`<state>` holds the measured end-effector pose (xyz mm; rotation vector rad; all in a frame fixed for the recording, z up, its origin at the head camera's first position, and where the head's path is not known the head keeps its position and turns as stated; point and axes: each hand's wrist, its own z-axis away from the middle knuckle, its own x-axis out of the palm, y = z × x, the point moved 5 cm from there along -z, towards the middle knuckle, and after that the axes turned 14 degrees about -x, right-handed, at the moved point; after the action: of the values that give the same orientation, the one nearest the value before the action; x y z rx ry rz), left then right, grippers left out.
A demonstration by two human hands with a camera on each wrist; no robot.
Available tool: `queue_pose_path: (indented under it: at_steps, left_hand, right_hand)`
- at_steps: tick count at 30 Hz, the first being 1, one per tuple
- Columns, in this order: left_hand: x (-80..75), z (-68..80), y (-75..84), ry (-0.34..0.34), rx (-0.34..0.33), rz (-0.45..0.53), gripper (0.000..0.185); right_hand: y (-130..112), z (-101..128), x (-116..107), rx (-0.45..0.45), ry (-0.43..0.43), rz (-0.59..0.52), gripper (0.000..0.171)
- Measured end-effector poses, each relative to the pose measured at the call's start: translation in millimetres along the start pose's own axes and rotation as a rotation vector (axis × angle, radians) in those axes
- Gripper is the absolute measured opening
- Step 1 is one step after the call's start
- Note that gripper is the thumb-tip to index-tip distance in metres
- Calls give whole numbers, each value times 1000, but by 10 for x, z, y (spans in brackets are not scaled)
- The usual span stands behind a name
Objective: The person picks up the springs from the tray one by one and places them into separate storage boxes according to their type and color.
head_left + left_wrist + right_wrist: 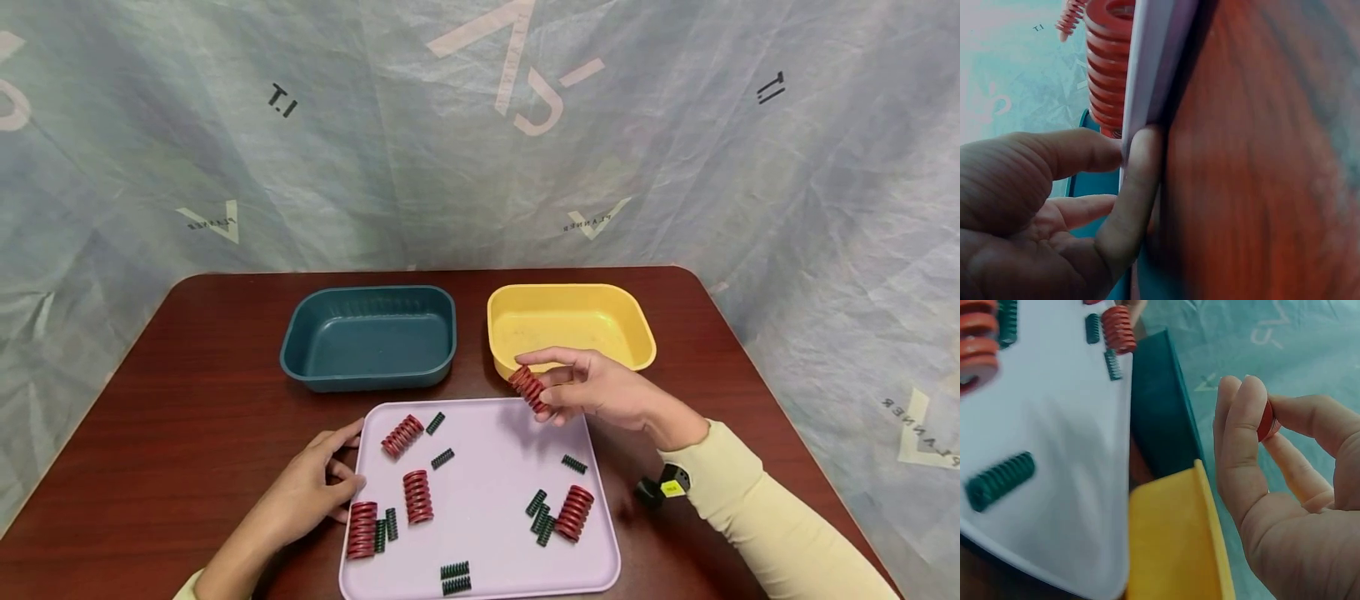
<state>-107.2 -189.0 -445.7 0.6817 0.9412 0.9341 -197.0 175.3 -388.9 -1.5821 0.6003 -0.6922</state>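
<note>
Over the tray's far right corner, my right hand (592, 387) pinches a red coil spring (528, 388) between thumb and fingers, near the front rim of the yellow bin (504, 358). In the right wrist view only a small part of that red spring (1266, 422) shows; the fingers hide the rest. My left hand (311, 483) holds the left rim of the lilac tray (495, 483), its thumb and a finger on the edge in the left wrist view. Red springs (417, 497) and smaller dark green springs (455, 570) lie scattered on the tray.
A dark teal bin (367, 383) stands behind the tray, left of the yellow bin. Both sit on a reddish-brown wooden table (187, 400). A grey printed curtain (420, 150) hangs behind and at the sides.
</note>
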Motion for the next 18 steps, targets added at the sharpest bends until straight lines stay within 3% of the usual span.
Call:
queue_pose_path:
  at_steps: [10, 18]
  left_hand:
    - [-2, 11, -12, 3, -5, -3, 75]
    - [3, 5, -6, 2, 16, -7, 75]
  right_hand:
    - [-319, -167, -238, 10, 50, 30, 55]
    - [-556, -350, -510, 28, 8, 36, 55]
